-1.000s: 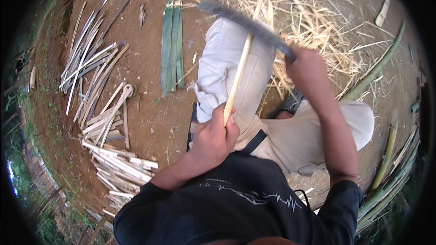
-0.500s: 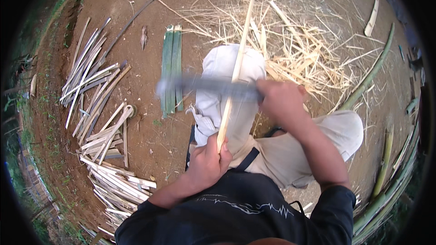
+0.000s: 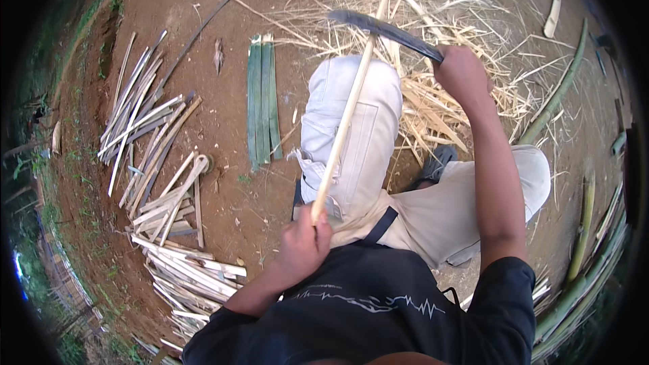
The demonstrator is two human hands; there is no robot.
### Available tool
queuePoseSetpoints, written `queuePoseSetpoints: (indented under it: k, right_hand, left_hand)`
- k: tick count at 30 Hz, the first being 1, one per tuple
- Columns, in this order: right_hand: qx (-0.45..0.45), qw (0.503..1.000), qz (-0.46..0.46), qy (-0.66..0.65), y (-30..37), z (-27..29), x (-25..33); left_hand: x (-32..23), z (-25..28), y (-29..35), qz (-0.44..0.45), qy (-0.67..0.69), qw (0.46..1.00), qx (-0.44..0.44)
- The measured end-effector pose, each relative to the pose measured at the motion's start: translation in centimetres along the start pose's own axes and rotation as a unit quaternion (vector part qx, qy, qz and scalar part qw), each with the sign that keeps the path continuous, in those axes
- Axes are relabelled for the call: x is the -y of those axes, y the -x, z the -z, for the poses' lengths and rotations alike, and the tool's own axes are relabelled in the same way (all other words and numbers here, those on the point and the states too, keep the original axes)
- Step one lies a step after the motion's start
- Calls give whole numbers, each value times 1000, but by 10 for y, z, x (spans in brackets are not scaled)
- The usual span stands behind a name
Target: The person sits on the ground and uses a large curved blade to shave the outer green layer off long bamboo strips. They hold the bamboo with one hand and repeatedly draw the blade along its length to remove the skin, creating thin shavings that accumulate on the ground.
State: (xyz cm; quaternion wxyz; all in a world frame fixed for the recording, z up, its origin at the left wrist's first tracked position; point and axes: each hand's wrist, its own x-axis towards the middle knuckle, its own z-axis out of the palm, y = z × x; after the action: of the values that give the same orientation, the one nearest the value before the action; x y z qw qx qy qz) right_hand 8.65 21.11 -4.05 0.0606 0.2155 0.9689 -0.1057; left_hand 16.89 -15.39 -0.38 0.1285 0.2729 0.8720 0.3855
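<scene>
My left hand (image 3: 303, 247) is closed round the near end of a long pale bamboo strip (image 3: 346, 119), close to my lap. The strip slants away over my raised knee (image 3: 351, 88) and past it toward the shavings. In my closed right hand (image 3: 465, 76) is the handle of a dark machete (image 3: 389, 31) with a curved tip. Its blade lies across the strip beyond the knee, pointing left. Whether the edge bites into the strip I cannot tell.
A heap of pale shavings (image 3: 433, 105) covers the ground beyond my knees. Green bamboo slats (image 3: 262, 101) lie left of the knee. Several bundles of split strips (image 3: 193, 280) line the left side. Green bamboo poles (image 3: 588, 284) lie at the right, near a curved green stalk (image 3: 558, 98).
My right hand has carried the machete forward and to the right along the strip, from over the knee to past it. My left hand keeps its grip, shifted slightly toward me.
</scene>
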Motion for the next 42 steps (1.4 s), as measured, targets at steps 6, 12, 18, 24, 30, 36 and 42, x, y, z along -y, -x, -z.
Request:
queuePoseSetpoints:
  k: [6,12,18,24,30,36,42]
  right_hand:
    - [-76,985,153,30,51,-7,54]
    - [-155,987,29,28,-12,2,-7]
    - [-103,993,50,17,-2,4,35]
    - [-136,976,-159,-54,-76,-23,-98]
    - [-17,819,-198,-538,-37,-23,-26]
    - [50,600,-144,-785,-19,18,14]
    - [-19,641,-163,-750,-24,14,7]
  left_hand:
    - [4,-5,10,-69,5,998,-6]
    - [19,9,23,-56,-33,998,12]
    - [32,-8,34,-151,5,988,5]
    - [49,1,66,-86,-27,996,29]
    - [38,-5,50,100,317,943,6]
    - [26,1,17,93,373,923,28]
    - [32,6,8,-28,76,994,76]
